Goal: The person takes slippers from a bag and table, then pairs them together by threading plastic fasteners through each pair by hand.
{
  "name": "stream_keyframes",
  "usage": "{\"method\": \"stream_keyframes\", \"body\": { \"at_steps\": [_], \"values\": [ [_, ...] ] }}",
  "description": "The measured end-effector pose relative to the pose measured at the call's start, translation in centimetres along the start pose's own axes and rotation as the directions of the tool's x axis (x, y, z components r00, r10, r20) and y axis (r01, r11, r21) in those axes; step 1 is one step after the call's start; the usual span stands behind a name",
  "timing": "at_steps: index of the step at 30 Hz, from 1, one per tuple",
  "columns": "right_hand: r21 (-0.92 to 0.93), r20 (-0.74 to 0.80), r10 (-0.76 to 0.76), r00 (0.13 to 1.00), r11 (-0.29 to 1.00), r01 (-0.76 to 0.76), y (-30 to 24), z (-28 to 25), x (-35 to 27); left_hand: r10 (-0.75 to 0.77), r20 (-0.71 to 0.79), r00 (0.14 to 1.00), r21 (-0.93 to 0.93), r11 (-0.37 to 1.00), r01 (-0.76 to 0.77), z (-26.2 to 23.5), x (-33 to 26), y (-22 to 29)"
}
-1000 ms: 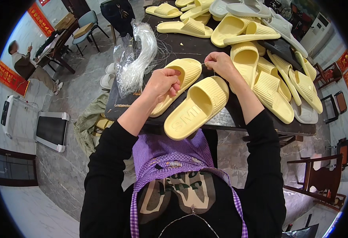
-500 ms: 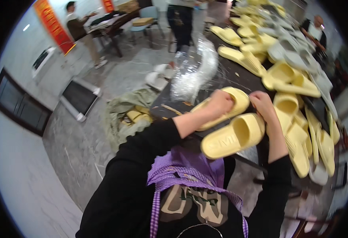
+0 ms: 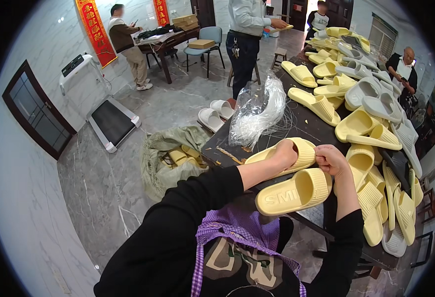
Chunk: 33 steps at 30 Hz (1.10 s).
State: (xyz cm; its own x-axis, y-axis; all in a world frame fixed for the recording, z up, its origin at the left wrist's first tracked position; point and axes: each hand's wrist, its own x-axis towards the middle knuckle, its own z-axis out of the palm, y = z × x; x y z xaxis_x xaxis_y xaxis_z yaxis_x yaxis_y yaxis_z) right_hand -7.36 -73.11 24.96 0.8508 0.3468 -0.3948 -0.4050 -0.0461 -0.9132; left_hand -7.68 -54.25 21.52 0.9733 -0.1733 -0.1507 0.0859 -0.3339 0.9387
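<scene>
Two yellow slide slippers lie side by side at the near table edge: a far slipper [image 3: 304,148] and a near slipper [image 3: 292,194] with raised letters on its footbed. My left hand [image 3: 285,155] is curled inside the opening of the far one, its fingertips hidden under the ribbed strap. At the right edge of that strap, my right hand [image 3: 332,159] is closed in a pinch; whatever is between its fingers is too small to make out. Beyond my hands, a bundle of thin clear plastic strands [image 3: 266,111] rests partly in a clear bag.
Yellow slippers [image 3: 360,123] and grey slippers [image 3: 363,94] pile along the dark table [image 3: 301,111] to the right. An open woven sack [image 3: 153,163] holding yellow slippers stands on the floor at left, near a treadmill [image 3: 111,121]. Several people are farther off.
The view has tilted up, so the scene sits lower and more of the far room shows. Both hands stay at the far slipper's strap; little else has shifted.
</scene>
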Motion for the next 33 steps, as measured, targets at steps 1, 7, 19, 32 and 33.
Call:
{"method": "stream_keyframes", "body": {
  "at_steps": [1, 7, 19, 32, 33],
  "values": [
    [-0.002, -0.014, 0.0, 1.0, 1.0, 0.0, 0.0, 0.1, -0.2, 0.055, -0.053, 0.997, -0.013, 0.998, -0.056, 0.2, 0.1, -0.2],
    [-0.058, 0.036, -0.02, 0.999, 0.998, 0.022, 0.8, -0.2, -0.5, 0.137, 0.298, 0.945, -0.605, 0.793, 0.076, 0.3, 0.9, -0.5],
    [-0.141, -0.009, 0.057, 0.998, 0.988, -0.058, 0.9, -0.6, 0.6, 0.084, 0.604, 0.793, -0.532, 0.783, 0.322, -1.6, 1.5, -0.2],
    [-0.346, 0.125, 0.162, 0.979, 0.932, -0.11, 0.3, -1.2, 1.2, 0.121, 0.681, 0.722, -0.51, 0.787, 0.349, -1.7, 1.1, 0.8],
    [-0.337, 0.107, 0.146, 0.984, 0.936, -0.102, 0.5, -1.2, 1.3, 0.116, 0.685, 0.719, -0.501, 0.792, 0.35, -1.7, 1.2, 0.8]
  ]
}}
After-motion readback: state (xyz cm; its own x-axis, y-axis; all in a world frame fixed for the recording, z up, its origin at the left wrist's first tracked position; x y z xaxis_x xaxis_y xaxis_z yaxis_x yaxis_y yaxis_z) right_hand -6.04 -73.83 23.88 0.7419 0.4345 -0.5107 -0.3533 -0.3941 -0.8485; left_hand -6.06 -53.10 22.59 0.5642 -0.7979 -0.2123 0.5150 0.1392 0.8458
